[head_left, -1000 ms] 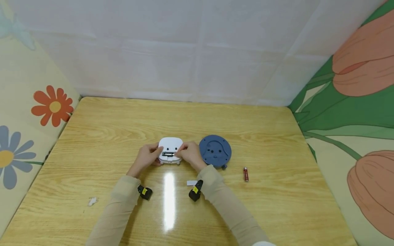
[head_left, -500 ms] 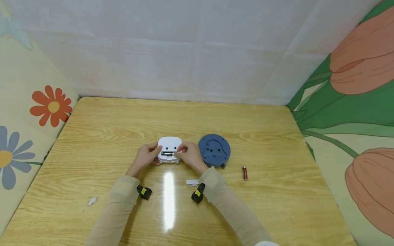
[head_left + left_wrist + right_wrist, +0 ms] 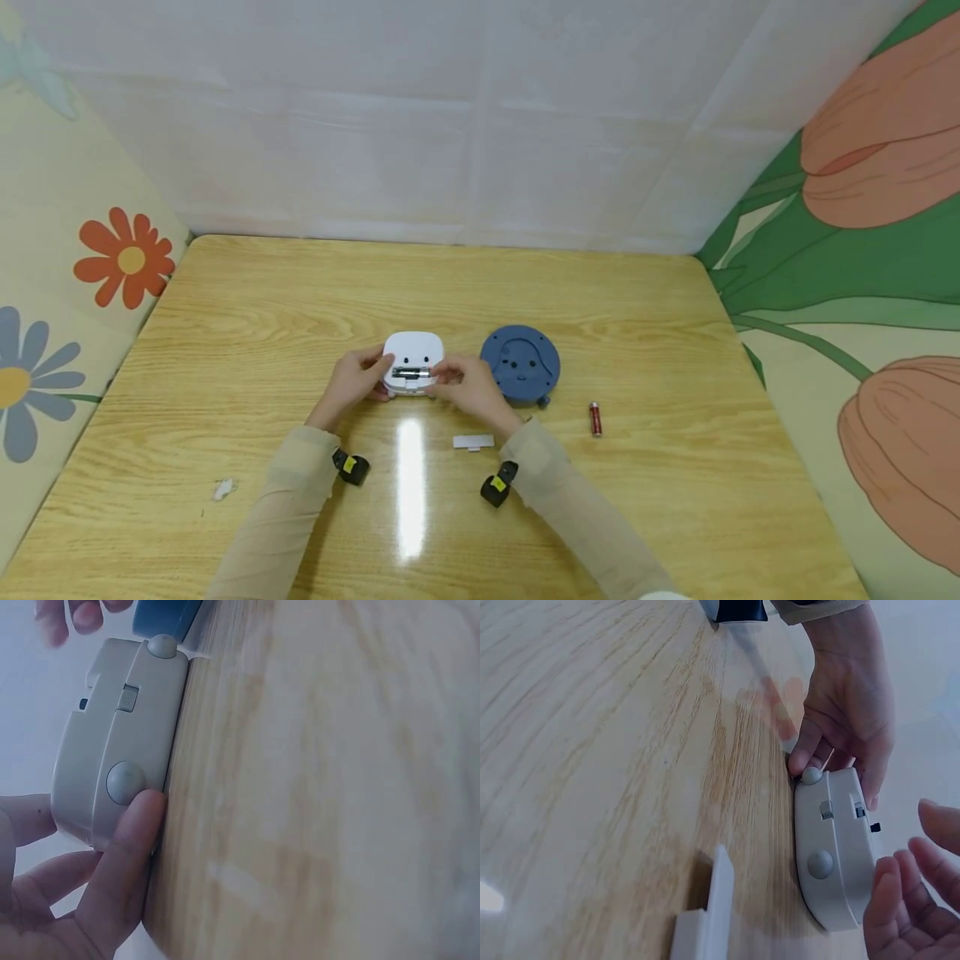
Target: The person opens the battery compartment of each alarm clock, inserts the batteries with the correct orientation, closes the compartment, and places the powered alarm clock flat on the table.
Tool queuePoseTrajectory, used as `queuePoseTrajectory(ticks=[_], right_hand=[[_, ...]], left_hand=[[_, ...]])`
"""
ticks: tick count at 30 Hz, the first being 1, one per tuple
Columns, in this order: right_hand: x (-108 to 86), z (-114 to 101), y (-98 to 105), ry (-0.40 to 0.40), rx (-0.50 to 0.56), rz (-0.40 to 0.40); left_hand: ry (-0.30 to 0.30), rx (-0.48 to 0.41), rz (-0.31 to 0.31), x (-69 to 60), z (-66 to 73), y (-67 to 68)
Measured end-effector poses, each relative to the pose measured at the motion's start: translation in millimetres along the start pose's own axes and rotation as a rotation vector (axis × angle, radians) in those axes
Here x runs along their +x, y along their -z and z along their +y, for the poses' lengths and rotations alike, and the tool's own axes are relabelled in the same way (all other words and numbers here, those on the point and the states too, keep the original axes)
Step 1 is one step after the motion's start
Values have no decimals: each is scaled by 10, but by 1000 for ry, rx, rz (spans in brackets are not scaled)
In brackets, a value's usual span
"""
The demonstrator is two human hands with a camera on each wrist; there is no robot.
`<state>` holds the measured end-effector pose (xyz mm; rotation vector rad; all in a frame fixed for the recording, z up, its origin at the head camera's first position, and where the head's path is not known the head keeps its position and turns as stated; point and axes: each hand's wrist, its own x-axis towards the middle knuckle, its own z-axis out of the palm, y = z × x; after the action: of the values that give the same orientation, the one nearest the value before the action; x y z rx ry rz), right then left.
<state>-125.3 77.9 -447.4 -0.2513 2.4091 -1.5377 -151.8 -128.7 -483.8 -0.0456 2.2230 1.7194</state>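
Left hand (image 3: pixel 357 377) grips one white rounded plastic device (image 3: pixel 413 345); right hand (image 3: pixel 468 386) relaxed beside it. One red cylindrical battery (image 3: pixel 596 420), one round blue case (image 3: pixel 522 382).

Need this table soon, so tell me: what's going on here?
A person's left hand grips a white gadget, with what looks like a battery exposed inside. The right hand is close by, apparently holding nothing. A small white cover lies on the table; a red battery lies farther right, past a round blue gadget.

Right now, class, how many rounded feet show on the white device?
2: one foot by the left hand, a second foot nearer the blue device. More may be hidden.
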Motion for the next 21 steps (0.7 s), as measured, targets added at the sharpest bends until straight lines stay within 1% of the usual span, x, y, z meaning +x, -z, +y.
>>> queuePoseTrajectory(ticks=[2,6,11,17,21], right_hand=[[-38,1,16,9,15,-12],[-101,26,43,22,6,-24],[-171,61,79,15,-5,-39],[-270,118,143,53,-27,-52],[-313,176,180,69,-51,-80]], left_hand=[[15,-5,9,5,-2,-5],[17,-4,7,6,1,-8],[24,-6,5,-2,14,-8],[26,-6,-2,-4,16,-4],[29,-3,-4,-7,16,-2]])
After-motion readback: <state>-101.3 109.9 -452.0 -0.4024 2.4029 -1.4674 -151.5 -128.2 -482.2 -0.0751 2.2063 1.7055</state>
